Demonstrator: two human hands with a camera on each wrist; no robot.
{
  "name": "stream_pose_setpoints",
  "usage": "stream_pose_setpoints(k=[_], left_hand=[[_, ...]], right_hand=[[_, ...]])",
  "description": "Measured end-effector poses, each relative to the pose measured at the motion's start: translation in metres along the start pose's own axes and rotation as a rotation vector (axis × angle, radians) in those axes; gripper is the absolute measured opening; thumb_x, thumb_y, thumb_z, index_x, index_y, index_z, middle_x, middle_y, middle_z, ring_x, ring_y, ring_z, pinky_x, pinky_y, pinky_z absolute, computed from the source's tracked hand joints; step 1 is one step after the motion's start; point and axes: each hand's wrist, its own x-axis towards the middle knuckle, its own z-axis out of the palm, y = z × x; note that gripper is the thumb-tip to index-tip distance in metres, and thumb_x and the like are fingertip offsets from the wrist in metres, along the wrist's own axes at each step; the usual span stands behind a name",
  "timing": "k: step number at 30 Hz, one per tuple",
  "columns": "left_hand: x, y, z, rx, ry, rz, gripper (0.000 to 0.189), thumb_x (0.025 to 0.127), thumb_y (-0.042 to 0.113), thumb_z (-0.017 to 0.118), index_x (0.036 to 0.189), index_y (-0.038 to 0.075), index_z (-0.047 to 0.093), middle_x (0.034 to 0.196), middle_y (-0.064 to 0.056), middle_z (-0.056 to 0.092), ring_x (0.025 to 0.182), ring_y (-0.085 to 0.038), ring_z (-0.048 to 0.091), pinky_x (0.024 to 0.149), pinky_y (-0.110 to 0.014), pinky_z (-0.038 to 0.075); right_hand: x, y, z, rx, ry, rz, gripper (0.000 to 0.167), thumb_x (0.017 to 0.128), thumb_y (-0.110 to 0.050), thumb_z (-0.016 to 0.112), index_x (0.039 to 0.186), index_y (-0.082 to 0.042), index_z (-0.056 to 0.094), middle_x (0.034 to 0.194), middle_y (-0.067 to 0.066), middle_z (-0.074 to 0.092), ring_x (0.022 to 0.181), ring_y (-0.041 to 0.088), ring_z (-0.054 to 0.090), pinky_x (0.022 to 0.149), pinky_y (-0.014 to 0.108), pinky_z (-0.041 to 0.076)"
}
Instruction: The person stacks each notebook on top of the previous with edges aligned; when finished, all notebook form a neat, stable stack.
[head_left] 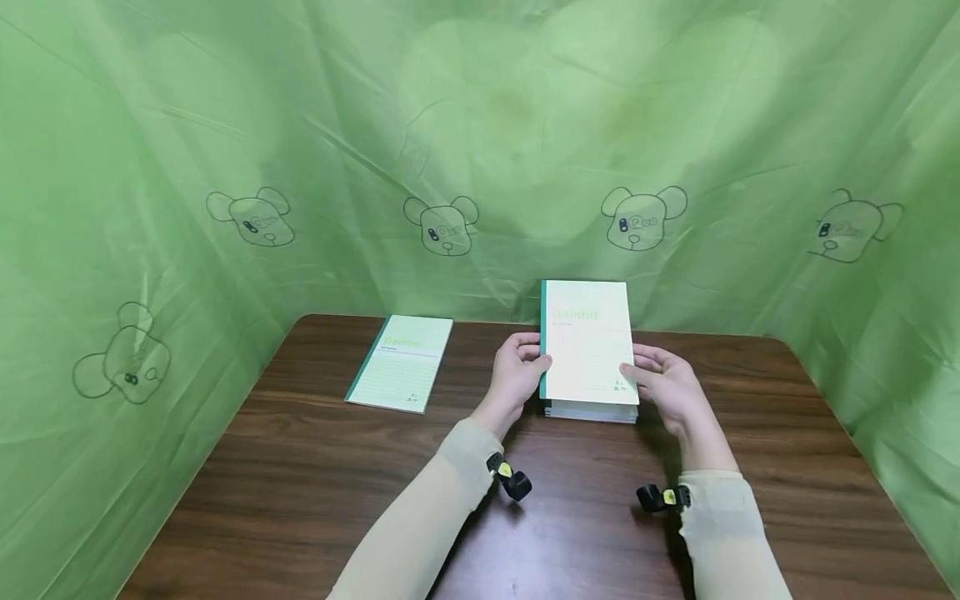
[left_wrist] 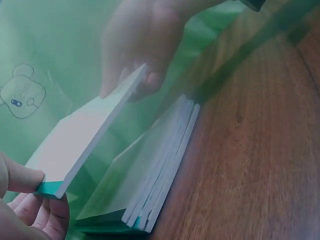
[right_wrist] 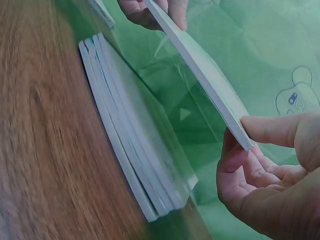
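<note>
Both hands hold one notebook [head_left: 587, 346] with a pale cover and green spine, raised over a stack of similar notebooks [head_left: 591, 412]. My left hand [head_left: 512, 379] pinches its green spine side, thumb on the cover and fingers beneath. On the opposite edge, my right hand [head_left: 675, 398] grips it the same way, as the right wrist view shows. A gap separates the held notebook [left_wrist: 82, 137] from the stack [left_wrist: 160, 170] in the left wrist view. Seen from the right wrist, the stacked notebooks [right_wrist: 132, 130] lie flat with their edges roughly lined up.
Another notebook [head_left: 401, 364] of the same look lies alone on the wooden table [head_left: 300, 492], left of the stack. A green curtain [head_left: 510, 150] with bear-face drawings hangs behind the table and along its sides.
</note>
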Motion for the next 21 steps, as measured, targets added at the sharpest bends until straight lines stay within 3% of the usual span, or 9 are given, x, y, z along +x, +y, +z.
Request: stream_pose_setpoints(k=[7,21], left_hand=[[0.006,-0.006,0.008,0.037,-0.004,-0.034,0.038,0.1,-0.001,0.073,0.137,0.005,0.065,0.103,-0.011,0.076,0.089,-0.018,0.069,0.08,-0.031,0.057],[0.01,-0.017,0.014,0.229,0.007,-0.09,0.035,0.101,0.009,0.075,0.135,0.006,0.068,0.115,-0.01,0.073,0.104,-0.025,0.07,0.092,-0.042,0.06]], right_hand=[[0.009,0.013,-0.007,-0.033,0.005,-0.001,0.063,0.108,-0.014,0.07,0.161,0.008,0.043,0.139,0.014,0.058,0.098,0.001,0.064,0.084,0.021,0.056],[0.016,0.03,-0.008,-0.071,0.023,0.019,0.061,0.107,-0.011,0.07,0.157,0.013,0.045,0.143,0.027,0.061,0.092,0.001,0.066,0.083,0.021,0.058]])
